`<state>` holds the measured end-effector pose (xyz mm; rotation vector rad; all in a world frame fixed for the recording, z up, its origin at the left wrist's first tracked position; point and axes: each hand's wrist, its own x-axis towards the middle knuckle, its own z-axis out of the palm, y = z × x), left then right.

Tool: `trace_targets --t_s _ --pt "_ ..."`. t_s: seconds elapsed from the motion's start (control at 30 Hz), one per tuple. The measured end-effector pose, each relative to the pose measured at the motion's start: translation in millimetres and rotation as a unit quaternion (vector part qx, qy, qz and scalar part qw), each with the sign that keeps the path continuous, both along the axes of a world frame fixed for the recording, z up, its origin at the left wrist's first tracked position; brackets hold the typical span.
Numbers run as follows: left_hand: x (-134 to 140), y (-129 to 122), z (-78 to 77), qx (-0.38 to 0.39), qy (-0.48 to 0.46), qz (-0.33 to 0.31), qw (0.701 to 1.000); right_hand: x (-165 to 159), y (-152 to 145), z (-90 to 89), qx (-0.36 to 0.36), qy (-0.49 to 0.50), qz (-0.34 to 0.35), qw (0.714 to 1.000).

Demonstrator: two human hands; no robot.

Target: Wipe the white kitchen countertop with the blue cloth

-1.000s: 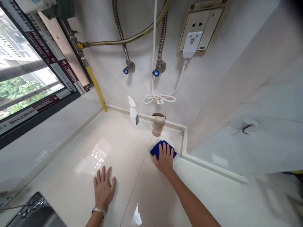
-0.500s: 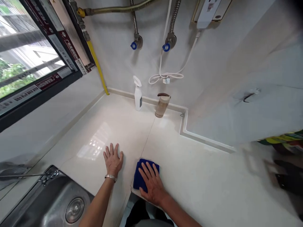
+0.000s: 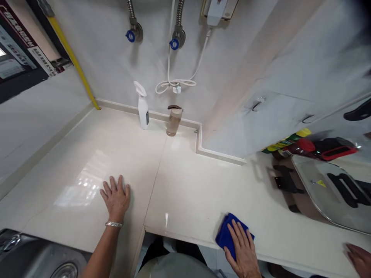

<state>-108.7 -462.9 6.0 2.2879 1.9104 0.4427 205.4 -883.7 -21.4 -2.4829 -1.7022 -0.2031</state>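
Observation:
On the pale countertop [image 3: 199,185], my left hand [image 3: 116,197] lies flat with its fingers spread, holding nothing; a silver bracelet [image 3: 114,224] circles that wrist. My right hand [image 3: 242,247] presses a folded blue cloth [image 3: 224,231] against the counter near the front edge. Its fingers stretch over the top of the cloth, with the thumb along the near side. By the back wall stand a white spray bottle [image 3: 143,112] and a brownish see-through jug [image 3: 174,122] with a dark handle, both upright and apart from my hands.
An electric pan with a glass lid [image 3: 315,185] stands at the right, with several bottles [image 3: 290,141] behind it. Another person's hand [image 3: 359,258] shows at the lower right edge. A steel sink [image 3: 37,256] lies lower left. A wall corner [image 3: 199,141] juts out behind.
My right hand has slid the blue cloth to the right along the counter's front edge. The view has turned right, bringing in the pan and another person's hand. My left hand stays flat.

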Motion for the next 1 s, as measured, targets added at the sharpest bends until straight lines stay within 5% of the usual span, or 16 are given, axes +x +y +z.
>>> trace_targets --t_s 0.17,0.37,0.7,0.83,1.0 --pt "3 -1 2.4 0.002 -0.002 -0.006 1.0 -39 41 2.8 0.025 -0.024 -0.045 0.998" --pt "4 -2 3.8 -0.012 0.0 -0.01 1.0 -99 113 17.7 -0.013 0.012 0.057 0.998" --pt "1 -2 -1.3 -0.007 -0.001 -0.019 1.0 -191 222 18.3 -0.025 0.151 0.205 0.967" --pt "-1 -1 -1.6 -0.007 -0.001 -0.034 0.999 -191 227 23.5 -0.008 0.168 0.212 0.963" --pt "-1 0 4.1 0.001 0.013 -0.05 0.999 -152 185 18.2 -0.005 0.159 0.174 0.972"
